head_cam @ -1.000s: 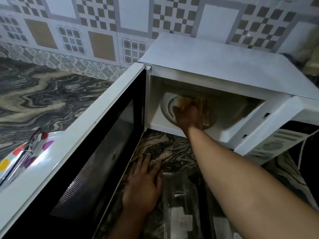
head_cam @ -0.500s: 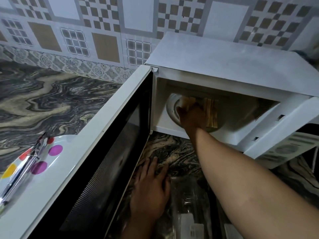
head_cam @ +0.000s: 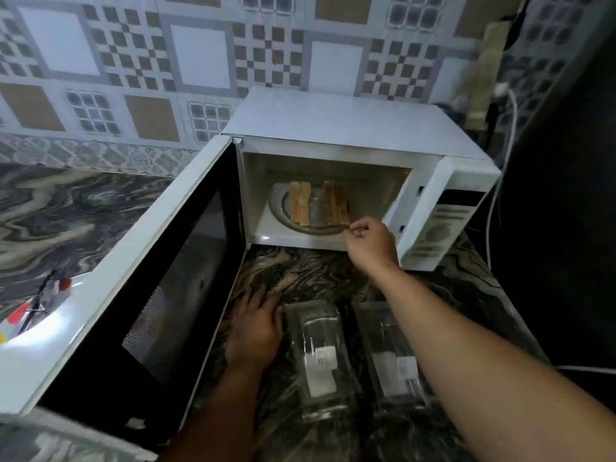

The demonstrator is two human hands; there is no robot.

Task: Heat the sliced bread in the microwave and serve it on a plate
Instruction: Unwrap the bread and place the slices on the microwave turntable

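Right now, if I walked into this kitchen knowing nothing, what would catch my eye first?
The white microwave stands wide open on the marbled counter, its dark door swung out to the left. Inside, bread slices lie on the glass turntable. The right hand hovers at the opening, fingers curled, while the left hand rests flat beside two clear containers.

Dark marbled desk (head_cam: 83, 208) with swirling pale veins. Behind it, a tiled wall (head_cam: 200, 61) patterned in checkered squares, white panels and tan panels. Two clear plastic containers (head_cam: 316, 355) (head_cam: 396, 358) with white labels lie side by side near the desk's front edge. A white cable (head_cam: 500, 181) hangs at the right, beside a dark surface.
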